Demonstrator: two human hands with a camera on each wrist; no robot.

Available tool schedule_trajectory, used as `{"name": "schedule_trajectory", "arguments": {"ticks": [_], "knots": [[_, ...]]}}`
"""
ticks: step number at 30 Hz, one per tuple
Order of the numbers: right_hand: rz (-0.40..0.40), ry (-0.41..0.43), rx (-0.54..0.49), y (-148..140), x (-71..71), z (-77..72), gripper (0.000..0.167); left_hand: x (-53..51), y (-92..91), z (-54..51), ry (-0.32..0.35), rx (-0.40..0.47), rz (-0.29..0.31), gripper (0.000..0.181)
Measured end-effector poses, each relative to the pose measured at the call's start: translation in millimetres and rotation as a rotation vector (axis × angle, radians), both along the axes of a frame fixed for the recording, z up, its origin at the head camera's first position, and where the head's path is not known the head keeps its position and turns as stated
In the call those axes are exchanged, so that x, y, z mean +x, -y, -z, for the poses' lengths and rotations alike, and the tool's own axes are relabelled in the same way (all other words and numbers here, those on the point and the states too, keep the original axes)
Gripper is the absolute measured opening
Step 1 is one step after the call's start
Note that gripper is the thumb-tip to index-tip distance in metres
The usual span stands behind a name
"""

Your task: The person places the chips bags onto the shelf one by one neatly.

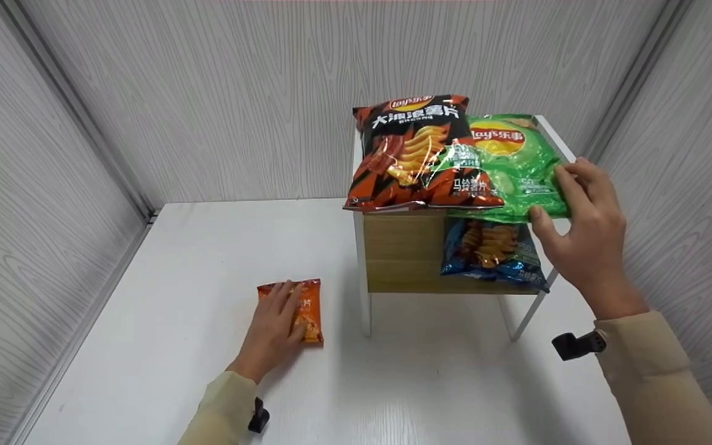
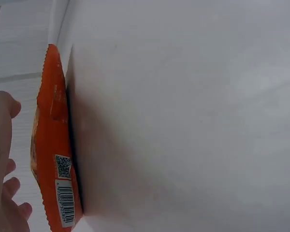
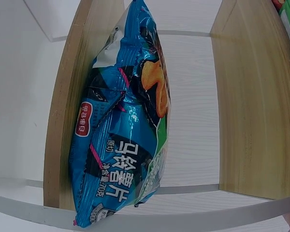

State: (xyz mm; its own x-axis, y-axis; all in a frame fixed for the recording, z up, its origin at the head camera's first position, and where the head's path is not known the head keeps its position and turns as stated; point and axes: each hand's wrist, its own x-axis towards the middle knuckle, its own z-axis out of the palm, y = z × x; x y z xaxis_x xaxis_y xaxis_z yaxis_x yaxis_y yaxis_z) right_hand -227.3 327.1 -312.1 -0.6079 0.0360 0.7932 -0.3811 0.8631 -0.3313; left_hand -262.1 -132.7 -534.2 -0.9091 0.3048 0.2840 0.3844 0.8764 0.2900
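In the head view, my left hand (image 1: 274, 327) is over a small orange chip bag (image 1: 311, 315) lying on the table, its fingers fairly straight. The left wrist view shows the orange bag (image 2: 58, 140) edge-on, with a gap between it and the thumb. My right hand (image 1: 591, 228) holds the lower right corner of a green chip bag (image 1: 510, 164) on the rack's upper shelf, thumb at the front edge, fingers at the side. A black-and-red chip bag (image 1: 421, 151) lies beside it, overlapping its left part. Little of the right hand shows in the right wrist view.
The two-tier rack has white metal legs (image 1: 366, 309) and a wooden lower shelf (image 1: 402, 253). A blue chip bag (image 3: 121, 125) lies on that lower shelf at the right. White table surface (image 1: 207, 247) extends left of the rack; grey wood-grain walls (image 1: 238, 93) enclose the area.
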Motion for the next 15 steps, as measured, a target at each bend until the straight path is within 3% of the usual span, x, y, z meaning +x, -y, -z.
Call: {"name": "schedule_trajectory", "arguments": {"ticks": [4,7,15], "knots": [[0.001,0.005,-0.003,0,0.3,0.0,0.063,4.5,-3.3,10.1,0.05,-0.064,0.022,0.076],[-0.002,0.006,-0.001,0,0.0,-0.1,0.064,6.8,-5.0,14.6,0.104,-0.062,0.009,0.085],[-0.002,0.007,-0.001,-1,-0.3,0.7,0.063,7.1,-6.9,14.4,0.194,-0.099,-0.015,0.106]]}}
